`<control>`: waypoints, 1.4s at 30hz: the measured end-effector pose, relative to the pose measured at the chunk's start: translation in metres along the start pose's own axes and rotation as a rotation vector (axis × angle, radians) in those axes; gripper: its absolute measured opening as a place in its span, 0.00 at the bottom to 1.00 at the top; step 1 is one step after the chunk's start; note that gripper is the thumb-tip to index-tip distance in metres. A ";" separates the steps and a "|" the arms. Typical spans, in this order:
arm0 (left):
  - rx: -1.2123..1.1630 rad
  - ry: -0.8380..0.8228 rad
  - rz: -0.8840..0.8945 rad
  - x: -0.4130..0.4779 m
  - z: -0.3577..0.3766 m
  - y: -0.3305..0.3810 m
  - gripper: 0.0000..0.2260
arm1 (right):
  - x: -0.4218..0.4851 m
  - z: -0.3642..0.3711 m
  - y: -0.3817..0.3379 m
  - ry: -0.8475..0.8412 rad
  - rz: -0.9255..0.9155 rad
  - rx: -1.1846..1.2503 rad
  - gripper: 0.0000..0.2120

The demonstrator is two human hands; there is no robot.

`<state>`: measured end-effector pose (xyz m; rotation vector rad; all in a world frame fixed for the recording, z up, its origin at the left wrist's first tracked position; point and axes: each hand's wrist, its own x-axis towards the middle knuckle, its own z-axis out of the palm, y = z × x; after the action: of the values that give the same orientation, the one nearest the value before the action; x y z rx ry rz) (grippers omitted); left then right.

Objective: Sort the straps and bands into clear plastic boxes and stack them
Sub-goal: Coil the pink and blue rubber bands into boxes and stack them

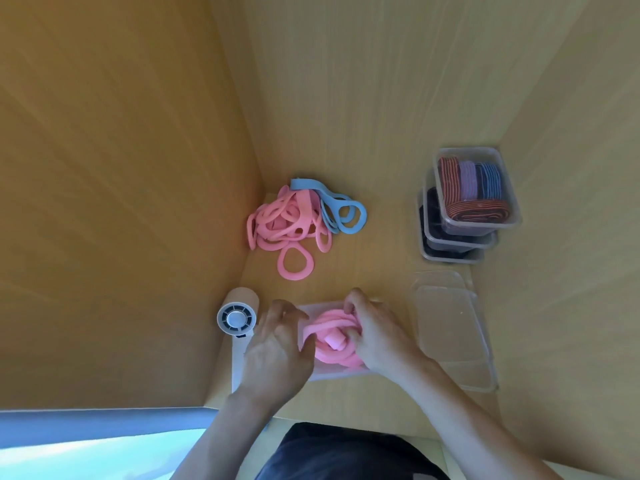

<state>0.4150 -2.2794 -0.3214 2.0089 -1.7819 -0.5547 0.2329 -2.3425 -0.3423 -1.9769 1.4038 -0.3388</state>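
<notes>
Two hands meet at the clear box [317, 375]: the right hand [375, 337] curls its fingers round the soft, likely springy pink bands [332, 329] coiled inside, best pinned from above, while the left hand [277, 344], fingers bent, perhaps steadies its rim.

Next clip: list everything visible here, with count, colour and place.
Soft pink loop bands: many, pink, piled far left.
Soft blue loop bands: a few, blue, touching that pile's right side.
Filled clear plastic boxes: three, stacked, far right.
Empty clear plastic containers: at least two, overlapping, near right.
Clear plastic box: one, near centre, holding coiled pink bands.
White handheld fan: one, near left.
Tan wooden desk: one, underneath.
Left hand: at the box's left edge.
Right hand: grips the coiled pink bands.
</notes>
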 end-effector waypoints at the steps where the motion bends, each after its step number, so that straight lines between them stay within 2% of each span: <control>1: -0.013 0.009 0.047 -0.001 0.001 0.000 0.13 | -0.002 0.002 0.001 0.010 -0.003 -0.021 0.10; 4: 0.003 -0.027 0.185 -0.001 0.005 -0.002 0.18 | -0.009 0.005 -0.002 0.036 -0.030 -0.060 0.06; 8: 0.083 -0.097 0.253 -0.004 0.018 -0.004 0.25 | -0.019 0.010 -0.003 0.020 -0.029 -0.163 0.16; 12: 0.114 -0.165 0.252 -0.005 0.032 -0.009 0.26 | -0.024 0.008 -0.006 -0.033 -0.003 -0.215 0.20; 17: 0.212 -0.162 0.266 0.000 0.039 -0.009 0.26 | -0.036 0.002 -0.007 -0.022 -0.091 -0.201 0.28; 19: 0.216 -0.149 0.271 0.002 0.040 -0.009 0.25 | -0.044 -0.002 -0.006 0.068 -0.122 -0.115 0.27; 22: 0.202 -0.127 0.276 0.003 0.042 -0.009 0.24 | -0.058 -0.010 0.007 0.335 -0.086 -0.005 0.18; 24: 0.180 -0.115 0.271 0.003 0.043 -0.008 0.24 | -0.063 -0.017 0.022 0.505 -0.002 -0.043 0.12; 26: 0.178 -0.105 0.269 0.004 0.044 -0.008 0.24 | -0.066 -0.023 0.041 0.580 0.120 -0.182 0.10; 29: 0.192 -0.106 0.283 0.007 0.045 -0.008 0.24 | -0.070 -0.021 0.062 0.451 0.350 -0.358 0.08; 32: 0.203 -0.122 0.303 0.014 0.046 -0.006 0.23 | -0.073 -0.011 0.071 0.354 0.440 -0.446 0.11; 38: 0.201 -0.144 0.308 0.022 0.049 0.001 0.23 | -0.071 0.001 0.062 0.387 0.402 -0.409 0.12; 42: 0.185 -0.163 0.328 0.023 0.047 0.000 0.23 | -0.068 0.004 0.060 0.426 0.365 -0.391 0.09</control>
<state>0.3924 -2.3037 -0.3619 1.7689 -2.2778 -0.4754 0.1655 -2.2905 -0.3728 -1.9582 2.2063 -0.3487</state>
